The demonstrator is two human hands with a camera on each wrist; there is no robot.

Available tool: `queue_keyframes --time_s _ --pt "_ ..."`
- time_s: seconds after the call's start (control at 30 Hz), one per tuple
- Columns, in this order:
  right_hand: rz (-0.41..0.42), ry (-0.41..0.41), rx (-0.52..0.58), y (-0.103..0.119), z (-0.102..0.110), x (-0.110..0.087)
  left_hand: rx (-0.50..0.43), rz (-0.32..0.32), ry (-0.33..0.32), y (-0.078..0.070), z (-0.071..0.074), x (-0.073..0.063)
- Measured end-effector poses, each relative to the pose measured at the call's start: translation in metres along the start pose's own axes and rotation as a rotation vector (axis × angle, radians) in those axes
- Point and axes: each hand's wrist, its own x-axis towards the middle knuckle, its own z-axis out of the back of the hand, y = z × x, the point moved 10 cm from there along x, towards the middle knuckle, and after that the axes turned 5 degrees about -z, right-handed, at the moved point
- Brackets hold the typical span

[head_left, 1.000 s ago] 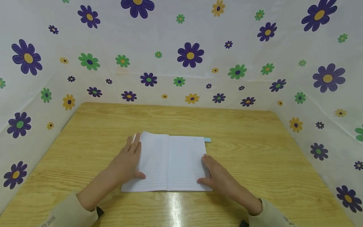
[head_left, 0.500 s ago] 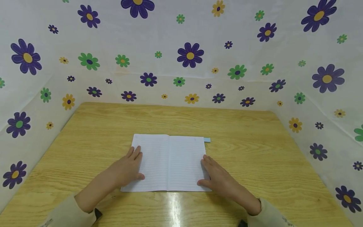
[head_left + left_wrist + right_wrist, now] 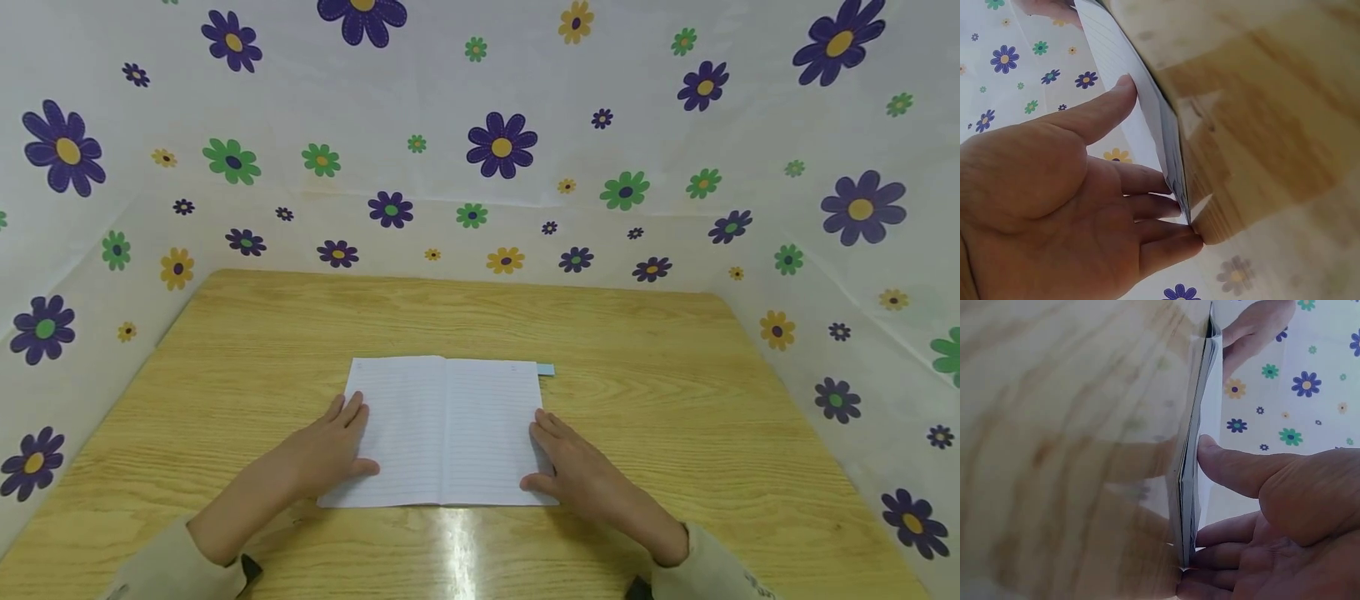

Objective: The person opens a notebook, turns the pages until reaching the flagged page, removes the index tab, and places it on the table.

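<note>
An open notebook [image 3: 487, 433] with ruled white pages lies flat on the wooden table, its fold running up the middle. On the outer edge of the left page rests my left hand [image 3: 326, 450], fingers extended and thumb on the paper. My right hand [image 3: 577, 471] lies along the right page's outer edge, its thumb on the paper too. The left wrist view shows the left hand [image 3: 1066, 187] with its fingertips at the notebook's edge [image 3: 1169, 150]. Similarly, the right hand [image 3: 1260, 519] touches the page stack [image 3: 1191, 487] in the right wrist view.
A light blue tab [image 3: 546, 369] sticks out at the notebook's upper right corner. The wooden table [image 3: 660, 367] extends around it. White cloth [image 3: 420, 100] printed with purple, green and yellow flowers hangs behind and along both sides.
The left page, whose upper corner was lifted under my left fingers, now lies flat. My left hand has slid down toward me along that edge. The right hand has stayed nearly still.
</note>
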Motion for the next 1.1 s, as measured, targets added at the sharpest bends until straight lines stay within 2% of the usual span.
queue_keyframes --time_s 0.2,0.47,0.87,1.1 --pt "-0.003 -0.006 -0.011 0.001 0.0 0.001 0.005 0.028 -0.001 0.004 -0.001 0.0" --pt "0.013 -0.03 -0.041 0.004 0.001 0.002 0.002 0.007 -0.017 0.003 -0.001 0.0" --pt "0.01 -0.192 0.007 0.005 0.017 0.007 -0.015 0.03 -0.004 0.005 -0.003 0.002" --pt "0.037 -0.231 0.007 0.007 0.02 0.008 -0.023 0.033 -0.001 0.005 -0.003 0.002"
